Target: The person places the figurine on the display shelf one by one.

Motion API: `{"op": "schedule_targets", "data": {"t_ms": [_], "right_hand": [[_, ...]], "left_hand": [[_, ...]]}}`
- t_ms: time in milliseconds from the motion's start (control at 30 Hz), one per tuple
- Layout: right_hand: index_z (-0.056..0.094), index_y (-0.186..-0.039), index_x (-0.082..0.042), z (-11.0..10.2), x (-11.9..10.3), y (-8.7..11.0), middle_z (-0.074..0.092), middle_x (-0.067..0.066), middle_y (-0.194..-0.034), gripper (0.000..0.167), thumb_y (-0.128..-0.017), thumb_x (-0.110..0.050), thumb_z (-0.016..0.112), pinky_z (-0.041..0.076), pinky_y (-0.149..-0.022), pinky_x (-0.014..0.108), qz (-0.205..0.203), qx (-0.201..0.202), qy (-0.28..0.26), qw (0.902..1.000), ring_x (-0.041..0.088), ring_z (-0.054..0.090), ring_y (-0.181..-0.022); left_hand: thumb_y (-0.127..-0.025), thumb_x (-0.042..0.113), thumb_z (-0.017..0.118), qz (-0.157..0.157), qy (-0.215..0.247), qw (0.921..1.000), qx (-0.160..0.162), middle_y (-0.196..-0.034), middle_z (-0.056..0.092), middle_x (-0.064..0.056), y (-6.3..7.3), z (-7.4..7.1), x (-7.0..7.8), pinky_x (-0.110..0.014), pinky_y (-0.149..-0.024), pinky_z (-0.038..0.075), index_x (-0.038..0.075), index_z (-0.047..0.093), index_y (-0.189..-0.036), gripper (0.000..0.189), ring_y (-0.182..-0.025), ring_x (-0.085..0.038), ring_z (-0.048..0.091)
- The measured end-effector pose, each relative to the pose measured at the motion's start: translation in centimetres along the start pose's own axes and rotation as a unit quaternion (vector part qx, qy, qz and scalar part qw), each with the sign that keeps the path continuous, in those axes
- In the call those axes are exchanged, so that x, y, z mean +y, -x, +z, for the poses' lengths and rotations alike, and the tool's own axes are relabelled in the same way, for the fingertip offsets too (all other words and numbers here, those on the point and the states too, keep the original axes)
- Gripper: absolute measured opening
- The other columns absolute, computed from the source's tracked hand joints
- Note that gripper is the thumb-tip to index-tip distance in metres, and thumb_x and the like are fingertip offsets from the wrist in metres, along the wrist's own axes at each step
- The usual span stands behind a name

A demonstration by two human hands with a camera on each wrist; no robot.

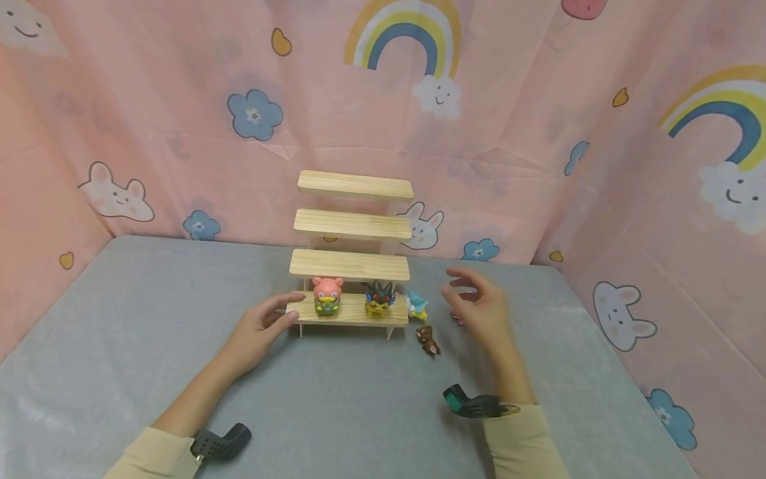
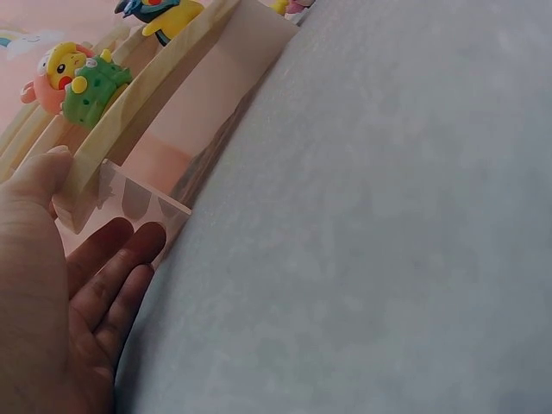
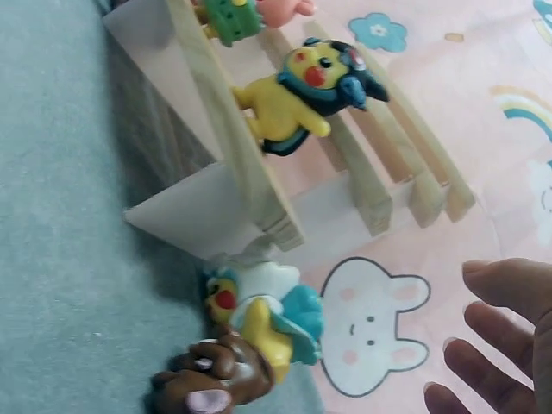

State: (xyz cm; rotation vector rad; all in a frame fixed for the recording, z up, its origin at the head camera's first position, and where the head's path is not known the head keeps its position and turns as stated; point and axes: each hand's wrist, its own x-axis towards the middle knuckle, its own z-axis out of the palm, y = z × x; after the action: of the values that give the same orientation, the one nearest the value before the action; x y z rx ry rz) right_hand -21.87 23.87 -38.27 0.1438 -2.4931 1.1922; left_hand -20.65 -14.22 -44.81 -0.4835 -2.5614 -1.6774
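Note:
A tiered wooden display stand (image 1: pixel 350 265) has a pink-hooded figurine (image 1: pixel 327 297) and a yellow figurine with a black-and-blue hood (image 1: pixel 380 299) on its lowest board. My left hand (image 1: pixel 258 332) holds the left end of that board, thumb in front; the left wrist view shows its lower fingers (image 2: pixel 129 250) by the clear side support. To the stand's right, my right hand (image 1: pixel 483 307) hovers with fingers bent and parted, nothing between them. A partly hidden pinkish figurine (image 1: pixel 459 318) lies behind it. Near the stand lie a blue-and-white figurine (image 1: pixel 417 305) and a brown one (image 1: pixel 427 340).
A grey cloth (image 1: pixel 347 406) covers the table. Pink printed curtains (image 1: pixel 335 113) hang behind the stand and along both sides. The stand's upper boards (image 1: pixel 354 185) rise step by step toward the back curtain.

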Motion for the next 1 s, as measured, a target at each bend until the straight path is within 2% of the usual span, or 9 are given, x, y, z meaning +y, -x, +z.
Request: {"op": "schedule_targets", "data": {"t_ms": [133,300,400,600,833,933,967,1000], "right_hand": [[0.067,-0.128,-0.011,1.3,0.5,0.1,0.067,0.014,-0.128,0.039,-0.091,-0.017,0.076,0.057,-0.092,0.051,-0.003,-0.045,0.014,0.9989,0.032,0.067,-0.112],[0.065,-0.13,-0.008,2.7,0.9,0.2,0.064,0.014,-0.135,0.046,-0.087,-0.012,0.079,0.055,-0.096,0.053,-0.023,-0.096,0.011,0.9951,0.034,0.064,-0.118],[0.065,-0.13,-0.006,3.4,1.2,0.3,0.064,0.015,-0.134,0.046,-0.086,-0.009,0.079,0.053,-0.098,0.054,-0.035,-0.11,0.002,0.9933,0.035,0.063,-0.119],[0.067,-0.127,-0.008,4.5,1.8,0.6,0.065,0.014,-0.133,0.043,-0.086,-0.009,0.079,0.051,-0.101,0.053,-0.064,-0.119,0.03,0.9904,0.033,0.061,-0.124],[0.069,-0.124,-0.009,5.5,2.2,0.9,0.065,0.013,-0.134,0.042,-0.083,-0.005,0.078,0.05,-0.102,0.05,-0.07,-0.105,0.045,0.991,0.03,0.06,-0.126],[0.069,-0.123,-0.01,5.7,2.3,1.0,0.066,0.012,-0.132,0.038,-0.086,-0.009,0.077,0.05,-0.101,0.049,-0.055,-0.094,0.044,0.9931,0.029,0.063,-0.119],[0.069,-0.123,-0.009,5.7,2.3,1.0,0.066,0.013,-0.13,0.036,-0.088,-0.01,0.076,0.053,-0.095,0.047,-0.048,-0.092,0.037,0.994,0.03,0.066,-0.11],[0.069,-0.123,-0.009,5.7,2.4,1.0,0.066,0.013,-0.129,0.036,-0.089,-0.011,0.076,0.053,-0.096,0.047,-0.039,-0.087,0.031,0.995,0.031,0.067,-0.109]], "left_hand": [[-0.104,0.027,0.059,-0.002,-0.004,1.0,0.002,-0.145,0.059,-0.014,0.0,0.0,0.0,-0.036,-0.091,0.054,0.014,0.061,-0.138,0.037,-0.113,-0.03,0.069],[-0.104,0.027,0.058,0.001,-0.005,1.0,0.003,-0.144,0.059,-0.014,0.0,0.0,-0.1,-0.034,-0.091,0.054,0.014,0.061,-0.138,0.036,-0.113,-0.03,0.069],[-0.104,0.027,0.058,0.002,-0.005,1.0,0.002,-0.145,0.059,-0.014,0.0,0.0,-0.1,-0.039,-0.093,0.054,0.015,0.061,-0.138,0.036,-0.114,-0.031,0.069],[-0.104,0.028,0.058,0.0,-0.002,1.0,0.002,-0.145,0.058,-0.014,0.0,0.0,0.1,-0.048,-0.095,0.053,0.014,0.06,-0.138,0.037,-0.116,-0.032,0.068],[-0.104,0.027,0.058,0.002,-0.005,1.0,0.002,-0.145,0.058,-0.014,0.0,0.0,0.2,-0.037,-0.094,0.053,0.013,0.061,-0.138,0.036,-0.116,-0.031,0.068],[-0.104,0.026,0.057,0.005,-0.007,1.0,0.003,-0.145,0.059,-0.014,0.0,0.0,0.2,-0.034,-0.094,0.053,0.013,0.061,-0.138,0.036,-0.117,-0.032,0.068],[-0.104,0.026,0.057,0.006,-0.008,0.9999,0.003,-0.144,0.059,-0.014,0.1,0.0,0.2,-0.033,-0.094,0.053,0.013,0.061,-0.138,0.036,-0.117,-0.032,0.068],[-0.104,0.026,0.057,0.007,-0.007,0.9999,0.003,-0.144,0.059,-0.014,0.1,0.0,0.3,-0.033,-0.094,0.053,0.012,0.06,-0.138,0.036,-0.117,-0.033,0.068]]}}
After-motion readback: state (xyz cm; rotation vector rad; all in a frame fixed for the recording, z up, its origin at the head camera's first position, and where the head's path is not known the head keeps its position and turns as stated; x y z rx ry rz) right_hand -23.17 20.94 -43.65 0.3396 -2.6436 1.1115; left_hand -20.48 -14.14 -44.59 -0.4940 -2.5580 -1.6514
